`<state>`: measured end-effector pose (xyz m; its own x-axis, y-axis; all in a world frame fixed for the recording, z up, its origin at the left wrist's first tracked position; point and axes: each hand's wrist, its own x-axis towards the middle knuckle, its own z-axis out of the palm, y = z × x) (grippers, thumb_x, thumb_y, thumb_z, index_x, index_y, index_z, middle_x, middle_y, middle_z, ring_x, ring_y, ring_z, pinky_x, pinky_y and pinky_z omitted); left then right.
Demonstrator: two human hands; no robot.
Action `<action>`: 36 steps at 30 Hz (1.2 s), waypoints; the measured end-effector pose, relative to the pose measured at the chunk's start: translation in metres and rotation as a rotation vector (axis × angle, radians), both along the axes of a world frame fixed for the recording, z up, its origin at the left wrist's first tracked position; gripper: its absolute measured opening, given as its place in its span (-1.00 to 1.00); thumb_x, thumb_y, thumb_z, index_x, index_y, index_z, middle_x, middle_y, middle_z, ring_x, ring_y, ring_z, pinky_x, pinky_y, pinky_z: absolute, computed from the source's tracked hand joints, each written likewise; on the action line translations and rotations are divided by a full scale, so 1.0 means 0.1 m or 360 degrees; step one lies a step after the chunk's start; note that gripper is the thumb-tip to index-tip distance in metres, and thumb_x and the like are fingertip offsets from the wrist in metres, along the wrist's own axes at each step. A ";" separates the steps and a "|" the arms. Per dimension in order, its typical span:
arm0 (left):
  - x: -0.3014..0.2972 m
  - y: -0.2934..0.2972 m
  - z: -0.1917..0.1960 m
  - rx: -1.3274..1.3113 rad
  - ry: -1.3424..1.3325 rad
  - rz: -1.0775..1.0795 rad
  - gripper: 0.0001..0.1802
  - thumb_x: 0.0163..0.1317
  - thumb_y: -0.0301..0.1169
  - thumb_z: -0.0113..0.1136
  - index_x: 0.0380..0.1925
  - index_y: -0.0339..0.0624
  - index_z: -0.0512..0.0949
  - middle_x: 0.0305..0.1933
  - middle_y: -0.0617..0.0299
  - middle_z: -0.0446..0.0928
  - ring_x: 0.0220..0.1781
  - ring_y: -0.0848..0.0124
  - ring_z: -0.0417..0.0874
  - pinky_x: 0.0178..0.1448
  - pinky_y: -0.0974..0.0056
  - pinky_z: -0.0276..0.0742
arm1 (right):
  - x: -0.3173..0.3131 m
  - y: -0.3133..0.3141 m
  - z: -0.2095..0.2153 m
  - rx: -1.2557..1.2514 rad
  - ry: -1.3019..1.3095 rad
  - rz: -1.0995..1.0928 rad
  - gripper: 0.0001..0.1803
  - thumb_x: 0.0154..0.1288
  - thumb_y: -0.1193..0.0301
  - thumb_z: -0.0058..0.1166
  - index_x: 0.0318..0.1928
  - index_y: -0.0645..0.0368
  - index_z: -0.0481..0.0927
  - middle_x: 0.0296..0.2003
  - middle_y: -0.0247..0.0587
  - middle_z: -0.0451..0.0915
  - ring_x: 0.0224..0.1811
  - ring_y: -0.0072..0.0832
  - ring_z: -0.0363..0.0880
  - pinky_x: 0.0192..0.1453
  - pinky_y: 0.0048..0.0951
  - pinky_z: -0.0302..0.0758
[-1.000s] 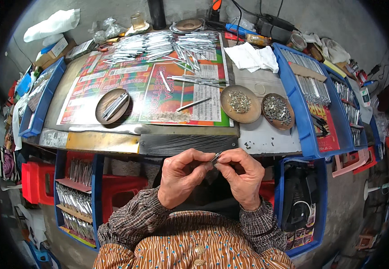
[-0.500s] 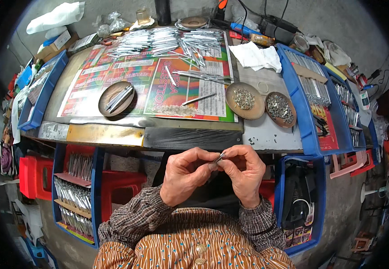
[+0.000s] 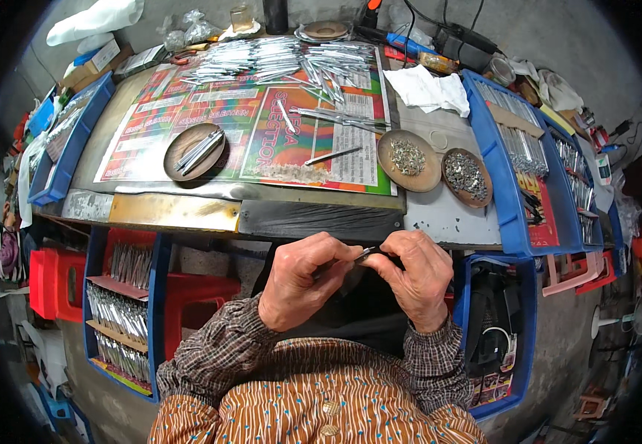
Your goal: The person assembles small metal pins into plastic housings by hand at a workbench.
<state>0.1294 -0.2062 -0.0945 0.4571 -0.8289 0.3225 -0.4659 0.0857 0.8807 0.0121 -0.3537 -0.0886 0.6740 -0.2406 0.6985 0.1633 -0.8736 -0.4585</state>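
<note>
My left hand (image 3: pixel 306 277) and my right hand (image 3: pixel 417 277) meet just in front of the table's near edge, thumbs and fingertips pinched together. Between them is a small slim metal piece (image 3: pixel 366 252); the fingers cover most of it, so its kind does not show. Beyond my left hand, a round brown dish (image 3: pixel 175 164) holds several slim silver rods (image 3: pixel 201 152). On the right, one brown dish (image 3: pixel 389 166) bears small brassy parts (image 3: pixel 407 157) and another (image 3: pixel 452 189) bears small grey parts (image 3: pixel 465 177). A lone dark rod (image 3: pixel 333 155) lies between the dishes.
Piles of silver rods (image 3: pixel 276 61) cover the table's far side on a colourful printed sheet (image 3: pixel 140 159). Blue crates (image 3: pixel 509 200) stand at the right, another blue crate (image 3: pixel 49 189) at the left. Below are a rod-filled blue crate (image 3: pixel 160 311) and red stools (image 3: pixel 58 285).
My right hand has shifted slightly right and its fingers have lifted and bent around the metal piece. My left hand has moved a little left. The view has tilted slightly.
</note>
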 end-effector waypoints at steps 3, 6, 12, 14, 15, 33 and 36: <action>-0.03 -0.01 -0.07 -0.0074 0.0244 0.0037 -0.86 0.16 -0.72 0.18 -0.27 -0.38 0.58 -0.33 0.26 0.58 -0.30 0.64 0.54 -0.22 0.51 0.48 | 0.01 0.01 -0.05 0.0201 0.0030 0.0097 -0.76 -0.02 0.59 0.33 -0.34 0.27 0.51 -0.46 -0.20 0.54 -0.47 -0.36 0.56 -0.43 -0.42 0.47; -0.08 -0.01 -0.09 -0.0143 0.0531 0.0083 -0.87 0.19 -0.71 0.16 -0.26 -0.37 0.59 -0.33 0.30 0.57 -0.32 0.67 0.52 -0.27 0.53 0.45 | 0.04 0.10 -0.10 0.0443 0.0045 0.0164 -0.80 0.03 0.63 0.28 -0.33 0.28 0.52 -0.44 -0.20 0.55 -0.49 -0.42 0.56 -0.46 -0.46 0.47; -0.11 -0.02 -0.08 -0.0157 0.0852 0.0079 -0.82 0.22 -0.71 0.12 -0.19 -0.35 0.59 -0.40 0.37 0.54 -0.50 0.76 0.38 -0.49 0.58 0.27 | 0.07 0.17 -0.17 0.0344 -0.0086 0.0082 -0.82 0.08 0.64 0.25 -0.30 0.28 0.52 -0.42 -0.18 0.56 -0.47 -0.43 0.58 -0.46 -0.48 0.49; -0.12 -0.02 -0.09 -0.0187 0.0929 0.0056 -0.81 0.22 -0.71 0.12 -0.18 -0.35 0.59 -0.43 0.37 0.53 -0.53 0.75 0.36 -0.52 0.57 0.25 | 0.09 0.17 -0.21 0.0214 -0.0178 0.0046 -0.82 0.10 0.62 0.25 -0.28 0.29 0.52 -0.43 -0.16 0.55 -0.45 -0.36 0.59 -0.43 -0.42 0.51; -0.13 -0.02 -0.10 -0.0217 0.1006 0.0033 -0.81 0.23 -0.72 0.11 -0.17 -0.36 0.58 -0.45 0.38 0.52 -0.56 0.75 0.34 -0.55 0.57 0.22 | 0.09 0.17 -0.22 0.0214 -0.0177 0.0048 -0.82 0.10 0.62 0.25 -0.28 0.29 0.52 -0.43 -0.16 0.55 -0.45 -0.36 0.59 -0.43 -0.42 0.51; -0.09 0.02 -0.12 -0.0109 0.0892 0.0056 -0.83 0.21 -0.71 0.14 -0.21 -0.38 0.60 -0.29 0.34 0.58 -0.36 0.72 0.47 -0.32 0.58 0.39 | 0.07 0.10 -0.13 0.0927 0.0231 -0.0128 -0.45 0.28 0.27 0.20 0.18 0.22 0.33 -0.41 -0.31 0.48 -0.50 -0.61 0.44 -0.44 -0.55 0.41; -0.09 0.04 -0.09 -0.0140 0.0853 0.0005 -0.82 0.19 -0.71 0.15 -0.20 -0.38 0.60 -0.31 0.34 0.57 -0.36 0.73 0.46 -0.33 0.58 0.38 | 0.10 0.19 -0.10 0.0483 0.0301 0.0065 -0.55 0.33 0.32 0.13 0.13 0.22 0.34 -0.46 -0.29 0.44 -0.52 -0.59 0.41 -0.43 -0.57 0.40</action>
<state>0.1204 -0.2019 -0.1031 0.5792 -0.8075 0.1115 0.0462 0.1691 0.9845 0.0222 -0.3348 -0.0991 0.7980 -0.3882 0.4610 0.0826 -0.6873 -0.7217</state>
